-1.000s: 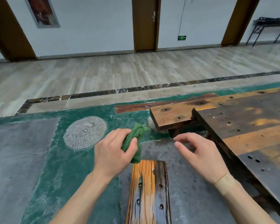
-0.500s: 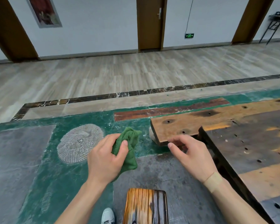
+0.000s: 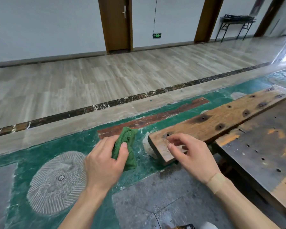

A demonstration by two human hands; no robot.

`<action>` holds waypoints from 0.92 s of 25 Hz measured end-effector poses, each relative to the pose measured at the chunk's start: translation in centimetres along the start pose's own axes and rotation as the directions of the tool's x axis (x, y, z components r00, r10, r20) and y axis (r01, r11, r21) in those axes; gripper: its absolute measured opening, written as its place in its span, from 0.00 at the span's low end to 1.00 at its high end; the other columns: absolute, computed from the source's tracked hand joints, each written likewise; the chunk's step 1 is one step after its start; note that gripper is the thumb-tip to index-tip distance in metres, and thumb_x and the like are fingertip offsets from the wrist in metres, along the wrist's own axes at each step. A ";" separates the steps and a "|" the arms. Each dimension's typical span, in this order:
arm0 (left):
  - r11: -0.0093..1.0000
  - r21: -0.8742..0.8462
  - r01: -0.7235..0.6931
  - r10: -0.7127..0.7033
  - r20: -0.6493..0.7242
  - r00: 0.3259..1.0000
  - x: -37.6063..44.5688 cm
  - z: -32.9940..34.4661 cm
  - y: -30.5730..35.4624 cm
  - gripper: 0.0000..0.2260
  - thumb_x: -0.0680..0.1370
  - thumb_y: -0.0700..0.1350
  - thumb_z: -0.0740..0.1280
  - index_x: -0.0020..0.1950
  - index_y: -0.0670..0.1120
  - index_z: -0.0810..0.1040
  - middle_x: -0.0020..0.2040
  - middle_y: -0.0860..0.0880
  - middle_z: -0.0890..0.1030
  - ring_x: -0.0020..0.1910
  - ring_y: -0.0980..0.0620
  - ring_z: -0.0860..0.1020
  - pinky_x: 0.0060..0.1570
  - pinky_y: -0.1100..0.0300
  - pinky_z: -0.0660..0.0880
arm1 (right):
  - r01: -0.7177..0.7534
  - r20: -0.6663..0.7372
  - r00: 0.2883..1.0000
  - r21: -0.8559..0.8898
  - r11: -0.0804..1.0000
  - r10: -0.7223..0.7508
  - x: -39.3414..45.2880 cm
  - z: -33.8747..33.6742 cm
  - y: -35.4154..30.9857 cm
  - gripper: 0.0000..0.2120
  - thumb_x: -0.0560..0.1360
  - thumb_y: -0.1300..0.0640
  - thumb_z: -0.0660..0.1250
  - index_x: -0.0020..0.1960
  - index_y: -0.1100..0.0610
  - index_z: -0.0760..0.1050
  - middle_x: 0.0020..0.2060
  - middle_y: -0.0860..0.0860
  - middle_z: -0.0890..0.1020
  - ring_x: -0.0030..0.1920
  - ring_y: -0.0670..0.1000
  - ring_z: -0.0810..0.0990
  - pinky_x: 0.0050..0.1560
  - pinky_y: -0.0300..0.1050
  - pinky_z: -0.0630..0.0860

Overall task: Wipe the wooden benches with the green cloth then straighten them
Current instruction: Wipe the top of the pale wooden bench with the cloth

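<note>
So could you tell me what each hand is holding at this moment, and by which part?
The left hand grips the bunched green cloth around its middle, thumb on top. The right hand holds nothing; its loosely curled fingers hover over the end of the wooden bench.

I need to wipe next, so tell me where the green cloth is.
In the head view, the green cloth is bunched in the left hand, left of the wooden bench end, above the green floor.

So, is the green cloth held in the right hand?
No, the left hand grips the green cloth.
</note>
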State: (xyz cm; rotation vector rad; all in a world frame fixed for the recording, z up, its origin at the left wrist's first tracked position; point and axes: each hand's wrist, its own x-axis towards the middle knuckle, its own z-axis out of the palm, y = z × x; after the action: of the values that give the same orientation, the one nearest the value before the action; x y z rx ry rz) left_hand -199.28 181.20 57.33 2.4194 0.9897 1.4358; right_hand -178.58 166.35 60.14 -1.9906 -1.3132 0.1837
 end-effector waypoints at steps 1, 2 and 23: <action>1.000 -0.012 0.001 0.000 0.009 1.000 1.2 0.6 -1.2 0.14 0.79 0.51 0.62 0.51 0.45 0.83 0.42 0.52 0.83 0.43 0.59 0.74 0.37 0.66 0.68 | -0.006 -0.004 1.000 -0.003 1.000 0.006 1.5 0.6 -0.3 0.09 0.77 0.49 0.68 0.56 0.44 0.79 0.50 0.37 0.82 0.51 0.40 0.80 0.54 0.47 0.79; 1.000 -0.019 0.005 -0.005 0.019 1.000 2.0 1.1 -2.1 0.14 0.79 0.51 0.62 0.51 0.45 0.83 0.42 0.52 0.83 0.42 0.59 0.75 0.36 0.66 0.69 | -0.012 -0.008 1.000 -0.006 1.000 0.012 2.7 1.0 -0.4 0.09 0.77 0.50 0.68 0.56 0.45 0.79 0.49 0.38 0.82 0.51 0.40 0.80 0.54 0.47 0.79; 0.974 -0.195 -0.111 0.165 0.289 0.943 28.3 33.0 -8.8 0.18 0.80 0.52 0.60 0.54 0.42 0.83 0.45 0.49 0.85 0.44 0.50 0.82 0.36 0.59 0.75 | -0.301 -0.295 0.912 -0.006 0.953 0.286 35.2 1.4 17.3 0.10 0.78 0.49 0.66 0.57 0.47 0.79 0.51 0.41 0.82 0.51 0.41 0.80 0.55 0.44 0.78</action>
State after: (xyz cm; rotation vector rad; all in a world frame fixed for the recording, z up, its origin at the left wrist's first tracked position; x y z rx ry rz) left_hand -166.91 211.48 56.51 2.5152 0.6071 1.0872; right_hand -150.01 193.13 57.29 -2.1568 -0.8359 -0.0051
